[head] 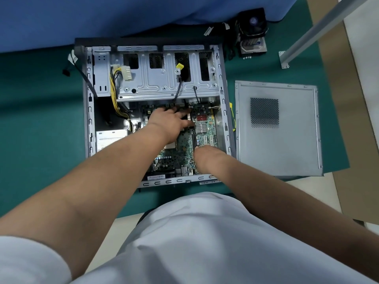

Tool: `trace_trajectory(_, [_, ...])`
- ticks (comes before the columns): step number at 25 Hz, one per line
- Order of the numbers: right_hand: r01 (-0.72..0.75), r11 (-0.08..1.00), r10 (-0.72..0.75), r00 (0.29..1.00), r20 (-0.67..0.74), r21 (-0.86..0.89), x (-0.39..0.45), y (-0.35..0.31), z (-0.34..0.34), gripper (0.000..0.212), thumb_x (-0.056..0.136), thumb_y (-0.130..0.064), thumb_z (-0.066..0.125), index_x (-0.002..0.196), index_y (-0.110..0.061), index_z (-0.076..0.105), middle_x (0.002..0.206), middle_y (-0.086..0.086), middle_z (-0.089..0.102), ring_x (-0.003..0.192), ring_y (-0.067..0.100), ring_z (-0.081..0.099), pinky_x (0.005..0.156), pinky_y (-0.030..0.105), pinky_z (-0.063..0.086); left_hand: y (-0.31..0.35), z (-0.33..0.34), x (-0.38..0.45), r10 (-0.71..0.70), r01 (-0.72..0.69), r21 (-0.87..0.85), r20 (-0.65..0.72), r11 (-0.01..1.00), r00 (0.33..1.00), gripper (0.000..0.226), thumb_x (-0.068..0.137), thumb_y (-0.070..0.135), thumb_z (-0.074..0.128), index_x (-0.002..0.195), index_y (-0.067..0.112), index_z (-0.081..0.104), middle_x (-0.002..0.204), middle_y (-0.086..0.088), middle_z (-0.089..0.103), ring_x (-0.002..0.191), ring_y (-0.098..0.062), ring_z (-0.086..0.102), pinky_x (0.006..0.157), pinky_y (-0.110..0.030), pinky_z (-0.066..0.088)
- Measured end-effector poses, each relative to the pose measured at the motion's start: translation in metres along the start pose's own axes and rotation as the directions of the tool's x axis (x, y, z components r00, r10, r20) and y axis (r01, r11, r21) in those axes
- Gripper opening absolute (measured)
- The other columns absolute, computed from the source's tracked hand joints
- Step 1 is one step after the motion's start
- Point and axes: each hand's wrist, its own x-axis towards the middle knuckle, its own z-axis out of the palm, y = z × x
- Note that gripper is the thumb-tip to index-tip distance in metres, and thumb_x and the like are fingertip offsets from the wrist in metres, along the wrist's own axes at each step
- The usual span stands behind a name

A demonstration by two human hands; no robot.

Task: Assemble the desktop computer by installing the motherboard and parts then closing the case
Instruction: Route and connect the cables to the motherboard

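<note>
open case (90,119) is lying flat on the green counter (41,119), side panel (287,140) resting just to its right. motherboard (207,128) is sitting inside the case floor, below the drive cage. left hand (170,121) is pressing on the board's far part, fingers (178,110) spread apart and straight. right hand (207,158) is touching the near right area; its fingers are hidden, cannot tell their state. cpu cooler (253,31) is sitting apart, beyond the case corner.

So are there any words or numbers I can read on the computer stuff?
None can be read.
White barcode sticker on the near edge of the computer case: print too small.
Label on the silver power supply: blurred.
Round sticker on the cooler fan: blurred.
</note>
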Motion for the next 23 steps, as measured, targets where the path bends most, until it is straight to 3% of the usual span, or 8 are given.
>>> trace_trajectory(6, [0.008, 1.000, -0.007, 0.994, 0.109, -0.005, -0.001, -0.003, -0.005, 0.028, 0.097, 0.000, 0.049, 0.120, 0.000, 0.064, 0.097, 0.009, 0.057, 0.086, 0.024, 0.057, 0.074, 0.029, 0.051, -0.001, -0.008, 0.000, 0.019, -0.020, 0.018, 0.071, 1.000, 0.997, 0.084, 0.100, 0.014, 0.052, 0.154, 0.062, 0.009, 0.172, 0.011, -0.002, 0.153, -0.027, 0.028, 0.120, -0.046, 0.029])
trace_trajectory(11, [0.001, 1.000, -0.001, 0.988, 0.155, -0.003, -0.001, -0.005, -0.005, 0.039, 0.099, -0.002, 0.047, 0.138, 0.002, 0.052, 0.125, 0.015, 0.061, 0.103, 0.029, 0.063, 0.078, 0.033, 0.050, 0.004, -0.010, 0.003, -0.020, 0.020, -0.003, 0.088, 1.000, 0.996, 0.079, 0.101, 0.018, 0.053, 0.152, 0.064, 0.014, 0.171, 0.014, -0.001, 0.156, -0.026, 0.021, 0.123, -0.047, 0.024])
trace_trajectory(15, [0.030, 0.998, -0.034, 0.996, 0.082, 0.047, -0.002, -0.004, 0.000, 0.027, 0.099, -0.006, 0.047, 0.119, 0.000, 0.063, 0.113, 0.014, 0.065, 0.092, 0.027, 0.060, 0.078, 0.033, 0.051, 0.006, -0.011, 0.003, -0.040, 0.040, 0.006, 0.078, 0.999, 0.996, 0.077, 0.102, 0.020, 0.054, 0.152, 0.063, 0.014, 0.172, 0.012, 0.005, 0.155, -0.027, 0.023, 0.122, -0.047, 0.025])
trace_trajectory(18, [0.025, 0.991, -0.026, 1.000, 0.003, 0.130, -0.001, -0.002, 0.005, 0.013, 0.096, -0.007, 0.048, 0.101, -0.005, 0.060, 0.103, 0.012, 0.058, 0.091, 0.027, 0.061, 0.075, 0.032, 0.053, 0.009, -0.012, 0.001, -0.048, 0.046, 0.035, 0.060, 0.998, 0.997, 0.074, 0.102, 0.021, 0.053, 0.154, 0.060, 0.017, 0.171, 0.008, 0.012, 0.152, -0.030, 0.030, 0.119, -0.046, 0.028])
trace_trajectory(23, [-0.032, 0.968, 0.051, 0.996, -0.073, 0.250, 0.001, -0.003, 0.008, 0.009, 0.096, -0.010, 0.050, 0.102, -0.008, 0.056, 0.120, 0.015, 0.048, 0.097, 0.030, 0.059, 0.084, 0.037, 0.056, 0.011, -0.017, 0.005, -0.075, 0.073, 0.028, 0.112, 0.997, 0.991, 0.077, 0.102, 0.019, 0.052, 0.154, 0.062, 0.015, 0.170, 0.009, 0.020, 0.154, -0.027, 0.026, 0.121, -0.046, 0.025])
